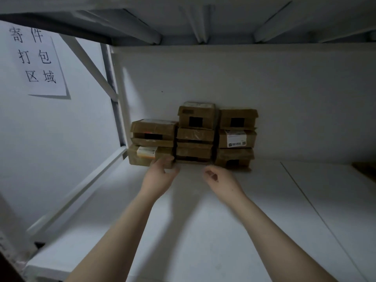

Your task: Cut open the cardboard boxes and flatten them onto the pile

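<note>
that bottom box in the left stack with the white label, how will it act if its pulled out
Probably stiff: the bottom box keeps its shape under the boxes above. It likely drags rather than slides freely, since that load rests on it, and the upper ones may tip or drop.

One wide-angle camera, worn on the head, looks forward and slightly down into a white shelf bay. The stacked cardboard boxes sit mid-frame against the back panel, within arm's reach. The upper shelf's underside fills the top of the frame.
</note>
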